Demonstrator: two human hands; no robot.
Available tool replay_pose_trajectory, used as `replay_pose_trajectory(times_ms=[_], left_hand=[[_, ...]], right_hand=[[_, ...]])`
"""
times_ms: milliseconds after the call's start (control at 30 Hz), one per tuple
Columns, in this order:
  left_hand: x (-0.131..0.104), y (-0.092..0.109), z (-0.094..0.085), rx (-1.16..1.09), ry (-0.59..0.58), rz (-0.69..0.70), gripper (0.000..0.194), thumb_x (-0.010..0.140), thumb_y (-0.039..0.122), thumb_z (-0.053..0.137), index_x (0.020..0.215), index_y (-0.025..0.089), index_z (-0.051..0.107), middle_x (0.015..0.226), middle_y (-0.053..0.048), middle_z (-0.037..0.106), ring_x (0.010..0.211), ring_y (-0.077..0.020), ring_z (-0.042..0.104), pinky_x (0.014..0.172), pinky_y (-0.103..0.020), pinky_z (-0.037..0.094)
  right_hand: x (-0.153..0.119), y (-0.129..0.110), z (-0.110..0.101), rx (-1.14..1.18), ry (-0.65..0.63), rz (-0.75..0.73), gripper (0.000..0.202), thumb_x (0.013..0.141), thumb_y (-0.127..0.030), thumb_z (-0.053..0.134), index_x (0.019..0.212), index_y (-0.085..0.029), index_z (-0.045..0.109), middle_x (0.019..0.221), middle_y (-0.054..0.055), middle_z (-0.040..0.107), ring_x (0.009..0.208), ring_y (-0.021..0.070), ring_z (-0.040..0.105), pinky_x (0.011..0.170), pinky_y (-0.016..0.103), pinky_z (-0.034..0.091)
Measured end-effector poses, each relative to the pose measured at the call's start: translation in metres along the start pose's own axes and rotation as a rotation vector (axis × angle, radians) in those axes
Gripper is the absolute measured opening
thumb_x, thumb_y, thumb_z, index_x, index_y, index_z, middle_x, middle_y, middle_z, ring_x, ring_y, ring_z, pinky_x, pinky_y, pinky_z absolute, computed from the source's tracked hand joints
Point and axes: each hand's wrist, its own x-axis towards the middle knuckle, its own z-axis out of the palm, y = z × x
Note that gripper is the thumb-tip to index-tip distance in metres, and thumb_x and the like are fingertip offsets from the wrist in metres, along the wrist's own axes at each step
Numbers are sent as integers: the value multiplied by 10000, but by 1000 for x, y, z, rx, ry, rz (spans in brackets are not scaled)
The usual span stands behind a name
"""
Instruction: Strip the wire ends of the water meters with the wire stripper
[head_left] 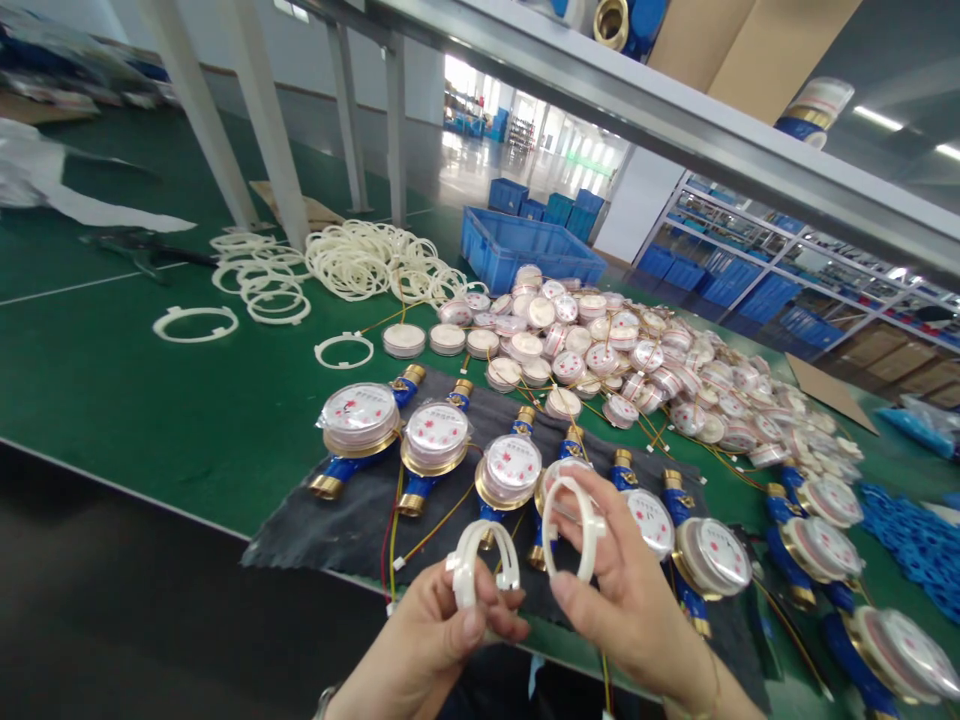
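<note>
White rings [465, 580] sit pinched in left grip [439, 625] and right grip [626, 590], a blue crate [484, 248] beyond.

left grip [448, 622]: curled, clasping | right grip [628, 585]: slightly higher, curved, clasping | forearms [709, 675]: angled inward

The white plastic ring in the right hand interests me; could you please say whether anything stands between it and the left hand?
Only the curved white plastic piece held by the left hand stands there; past it, nothing visible blocks the gap to the white plastic ring in the right hand.
</note>
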Motion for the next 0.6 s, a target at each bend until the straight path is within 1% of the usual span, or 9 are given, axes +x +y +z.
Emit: replay_pose_trajectory(times_ms=[67, 133, 200, 300, 367, 433, 500, 533, 600], left_hand=[[-1, -1, -2, 12, -3, 12, 292, 599, 358, 814, 737, 172, 636, 659, -15, 659, 697, -152, 598, 825, -295, 410], [-3, -2, -3, 30, -2, 22, 283, 606, 348, 811, 739, 173, 633, 671, -12, 654, 691, -152, 592, 772, -279, 415], [-5, -2, -4, 38, 0, 31, 268, 622, 338, 801, 747, 173, 630, 684, -10, 646, 694, -157, 587, 733, -272, 415], [-9, 0, -7, 37, -3, 50, 254, 641, 327, 788, 757, 171, 625, 688, -11, 634, 686, -156, 570, 711, -271, 414], [-11, 2, -8, 32, 1, 59, 244, 656, 326, 778, 759, 169, 622, 684, -14, 628, 683, -151, 557, 704, -263, 410], [-12, 3, -10, 25, 10, 60, 234, 671, 328, 767, 755, 168, 618, 684, -17, 625, 689, -150, 551, 702, -258, 405], [-12, 4, -12, 19, 11, 56, 230, 674, 328, 764, 750, 169, 616, 683, -16, 624, 689, -149, 551, 697, -254, 403], [-11, 4, -13, 16, 13, 53, 230, 673, 326, 765, 753, 170, 616, 684, -15, 625, 690, -150, 553, 698, -254, 403], [-11, 4, -15, 14, 19, 46, 237, 669, 326, 768, 764, 171, 616, 687, -14, 624, 692, -151, 559, 697, -253, 404]], right_hand=[[18, 0, -2, 71, -40, -22, 591, 825, -193, 505, 1356, -265, 256, 1423, 76, 338, 1305, 218, 353, 1082, 417, 319], [40, 4, -1, 150, -81, 14, 499, 876, -240, 438, 1346, -248, 272, 1344, 92, 437, 1214, 210, 472, 1010, 412, 418], [62, 11, 1, 149, -88, 82, 425, 911, -296, 366, 1324, -221, 301, 1205, 103, 543, 1020, 197, 611, 860, 380, 527], [88, 19, 3, -23, -58, 157, 388, 930, -333, 300, 1291, -196, 333, 1072, 88, 596, 717, 150, 664, 644, 308, 563], [99, 23, 3, -227, -33, 183, 372, 935, -304, 279, 1283, -181, 330, 1029, 78, 615, 631, 131, 643, 581, 278, 540], [107, 26, 2, -536, 6, 141, 331, 929, -252, 300, 1235, -167, 394, 1008, 72, 629, 728, 146, 640, 665, 287, 527], [111, 30, 2, -820, 48, 56, 265, 913, -210, 352, 1117, -164, 516, 1010, 72, 626, 922, 172, 599, 831, 314, 479], [112, 32, 2, -901, 59, 25, 244, 904, -203, 381, 1070, -162, 555, 1032, 81, 612, 1003, 187, 560, 901, 333, 439], [113, 34, 4, -977, 94, 14, 242, 889, -211, 430, 1070, -159, 582, 1087, 102, 570, 1069, 217, 506, 961, 377, 388]])
